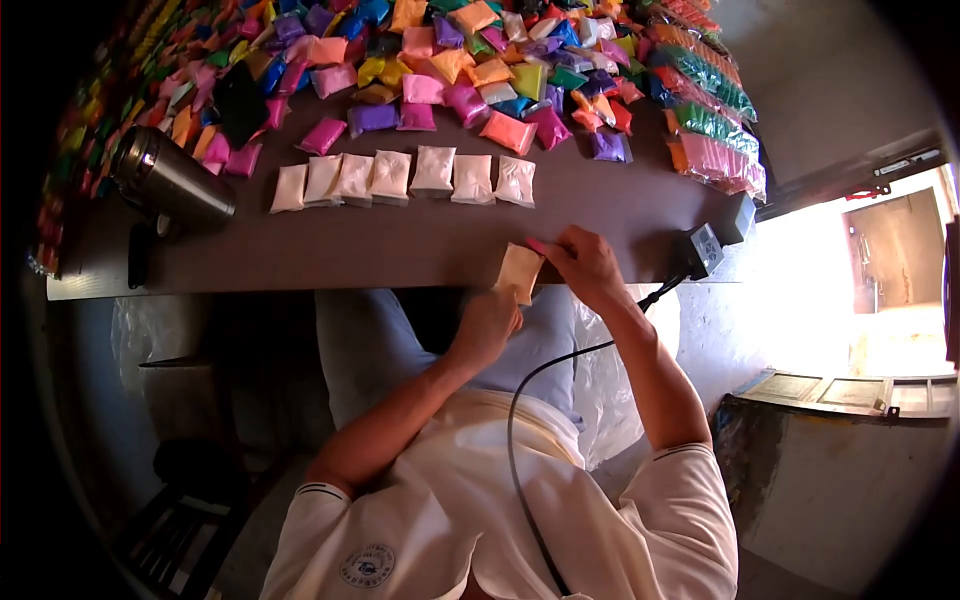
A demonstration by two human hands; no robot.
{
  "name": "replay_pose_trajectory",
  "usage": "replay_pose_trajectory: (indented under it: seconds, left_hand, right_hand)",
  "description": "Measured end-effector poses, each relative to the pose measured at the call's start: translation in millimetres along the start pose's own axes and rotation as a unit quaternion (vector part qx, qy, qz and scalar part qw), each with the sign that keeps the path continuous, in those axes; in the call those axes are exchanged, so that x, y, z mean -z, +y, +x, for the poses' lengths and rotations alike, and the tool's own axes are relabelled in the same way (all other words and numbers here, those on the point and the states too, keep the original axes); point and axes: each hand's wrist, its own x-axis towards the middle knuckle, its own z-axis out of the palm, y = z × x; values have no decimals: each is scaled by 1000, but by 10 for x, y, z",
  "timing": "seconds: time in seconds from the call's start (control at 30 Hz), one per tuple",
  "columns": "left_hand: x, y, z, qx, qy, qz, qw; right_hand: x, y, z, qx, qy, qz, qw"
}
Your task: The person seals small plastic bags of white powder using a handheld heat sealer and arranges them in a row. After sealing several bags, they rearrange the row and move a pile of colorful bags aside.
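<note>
A small pale-orange packet (519,268) is held over the front edge of the table, tilted. My left hand (487,325) is closed on its lower end. At the packet's upper right corner, my right hand (588,264) pinches a small pink-red thing (537,246), too small to make out, which seems to touch the packet. Beyond my hands, a row of several pale packets (389,177) lies on the dark table (380,245).
A heap of colourful packets (425,88) covers the back of the table, with stacked packets (715,150) at the right. A steel thermos (180,180) is at the left. Near the right edge sits a grey box-like device (705,248) with a black cable (520,400) running across my body.
</note>
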Motion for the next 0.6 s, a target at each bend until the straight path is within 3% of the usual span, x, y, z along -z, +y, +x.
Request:
replay_pose_trajectory:
  seconds: [0.07, 0.13, 0.23, 0.33, 0.57, 0.6]
  left_hand:
    - [-20, -73, -8, -16, -8, -15, 1000]
    - [-26, 85, 13, 73, 4, -184, 980]
    - [-22, 220, 47, 139, 2, -175, 975]
    - [-66, 163, 56, 148, 16, -256, 955]
    - [-112, 184, 79, 113, 18, -201, 973]
    - [-112, 180, 91, 116, 18, -214, 970]
  right_hand:
    - [45, 15, -72, -19, -5, 3, 1000]
    - [54, 28, -155, -2, 6, 3, 1000]
    - [-76, -18, -198, 31, 24, -67, 997]
    - [-124, -12, -165, 86, 45, -128, 987]
    - [-159, -13, -123, 75, 71, -119, 987]
    - [-115, -65, -108, 33, 34, -110, 993]
